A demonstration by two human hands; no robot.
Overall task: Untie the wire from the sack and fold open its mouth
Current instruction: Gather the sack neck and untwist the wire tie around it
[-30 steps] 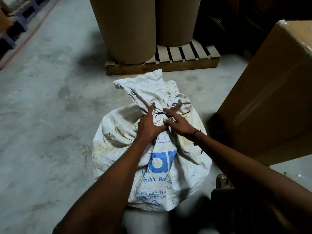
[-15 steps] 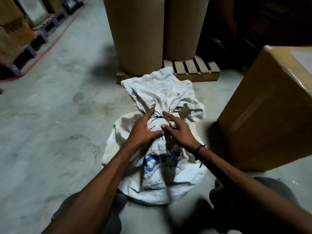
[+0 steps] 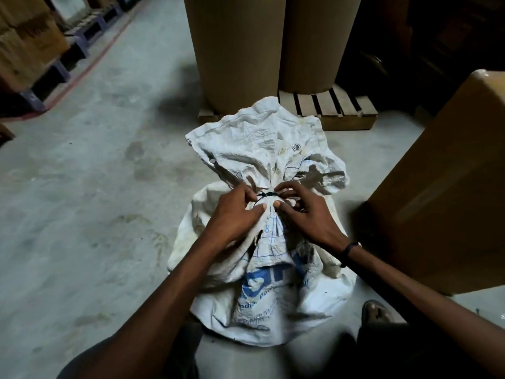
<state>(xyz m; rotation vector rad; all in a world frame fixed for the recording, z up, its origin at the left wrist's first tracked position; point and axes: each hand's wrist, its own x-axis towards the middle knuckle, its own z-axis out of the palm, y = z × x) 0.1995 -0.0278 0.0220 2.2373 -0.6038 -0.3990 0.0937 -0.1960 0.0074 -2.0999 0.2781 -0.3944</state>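
A white woven sack [image 3: 273, 302] with blue print stands on the concrete floor in front of me. A thin dark wire [image 3: 264, 195] cinches its neck, and the crumpled mouth [image 3: 262, 143] fans out above the tie. My left hand [image 3: 232, 214] grips the neck from the left, fingers curled at the wire and thumb pressed just under it. From the right, my right hand [image 3: 303, 212] curls its fingers round the neck at the wire's other end, with its thumb tip beside the left thumb.
Two tall brown cardboard drums [image 3: 240, 50] stand on a wooden pallet [image 3: 338, 110] just behind the sack. A large cardboard box [image 3: 442, 187] rises close on the right. Boxes on dark pallets [image 3: 32, 58] line the far left. My foot [image 3: 374, 313] is by the sack.
The view rose and shifted. Both hands closed in on the wire: the left fingers curled onto the tie, and the right fingers bent round the neck.
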